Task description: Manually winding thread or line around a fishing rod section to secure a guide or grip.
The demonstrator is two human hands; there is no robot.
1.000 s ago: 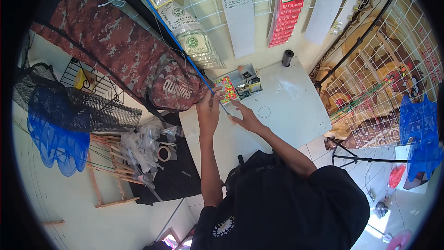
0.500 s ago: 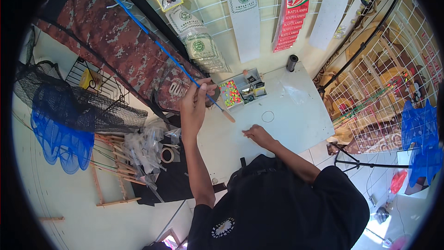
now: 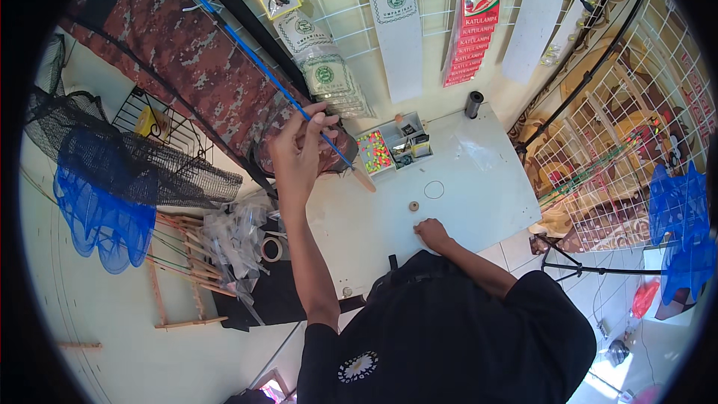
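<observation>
My left hand is raised over the table's left part, its fingers closed around a thin blue fishing rod. The rod slants down from the upper left and ends in a tan handle over the white tabletop. My right hand rests closed at the table's near side, its fingertips curled out of sight. Just beyond it lies a small round brown piece with a dark centre. A thin dark loop lies a little farther back.
At the table's back stands a divided white box holding colourful beads and small packets. A dark cylinder and a clear plastic bag are farther right. To the left are a tape roll, plastic bags, nets and a camouflage bag.
My right hand has drawn back toward me and right, its fingers curling in. The small round brown piece now shows on the table. My left hand has shifted slightly left with the fishing rod.
</observation>
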